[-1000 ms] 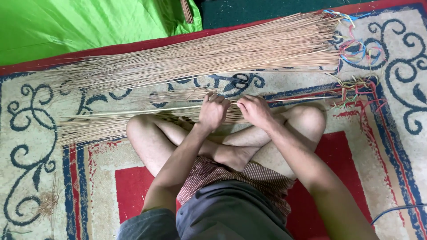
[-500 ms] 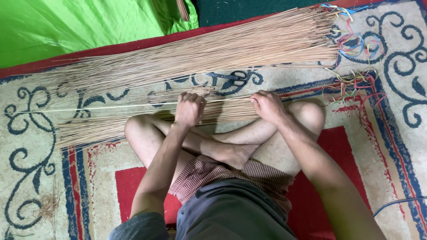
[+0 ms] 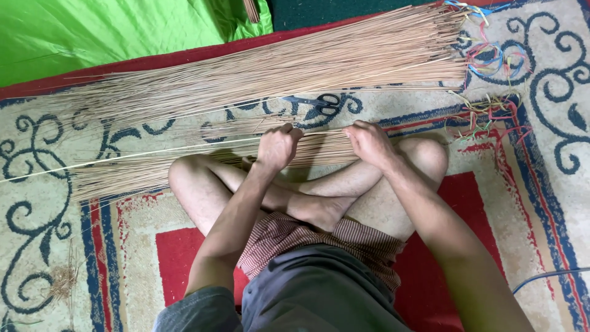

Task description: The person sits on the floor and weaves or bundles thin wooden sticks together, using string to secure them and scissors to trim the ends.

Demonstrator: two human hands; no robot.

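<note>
Head camera, what are the hands doing?
— Left hand is closed around a few thin sticks from the small bundle of sticks lying across the shins on the patterned rug. Right hand is curled down on the same bundle.
— And nearby?
— Beyond lies a large pile of sticks, with black scissors beside it and coloured strips at its right end
</note>
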